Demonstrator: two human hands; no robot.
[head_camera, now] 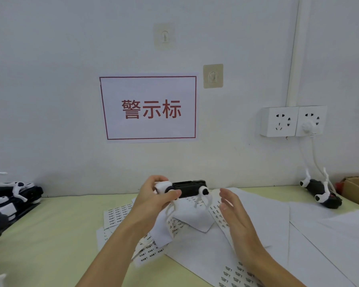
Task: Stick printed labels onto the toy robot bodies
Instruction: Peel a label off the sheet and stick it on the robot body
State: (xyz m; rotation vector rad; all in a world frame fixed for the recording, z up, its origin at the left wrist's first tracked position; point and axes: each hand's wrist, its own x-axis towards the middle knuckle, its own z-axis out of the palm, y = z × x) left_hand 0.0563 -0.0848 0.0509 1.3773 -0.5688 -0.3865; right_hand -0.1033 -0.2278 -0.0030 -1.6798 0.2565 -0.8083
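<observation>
Above the label sheets [197, 235] on the table [50, 235], the left hand [153, 195] holds a toy robot [187, 188] up by its white end, legs hanging down. The right hand [236, 216] is flat and open beside it, holding nothing, fingers pointing up. To do this well, I think the left hand should keep the robot steady while the right picks one label and presses it on smooth.
</observation>
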